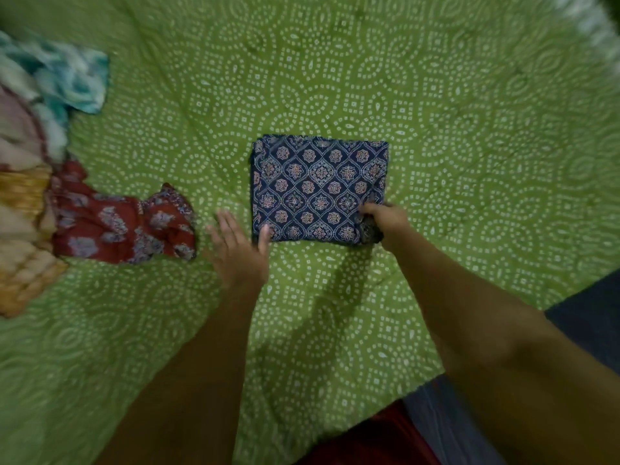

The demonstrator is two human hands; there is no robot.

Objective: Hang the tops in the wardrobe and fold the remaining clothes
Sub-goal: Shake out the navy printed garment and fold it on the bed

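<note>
A navy blue printed garment [318,186] lies folded into a neat square in the middle of the green bedspread [469,162]. My right hand [385,223] grips its near right corner, fingers curled round the folded edge. My left hand [238,250] is flat with straight fingers just left of the square, its thumb touching the near left corner. A crumpled red floral garment [124,226] lies to the left of my left hand.
A heap of unfolded clothes sits at the left edge: a teal and white piece [67,78], pink and cream pieces [16,135] and a yellow-orange one [23,263]. The bed's near edge runs at the bottom right, with dark fabric [587,317] beyond it.
</note>
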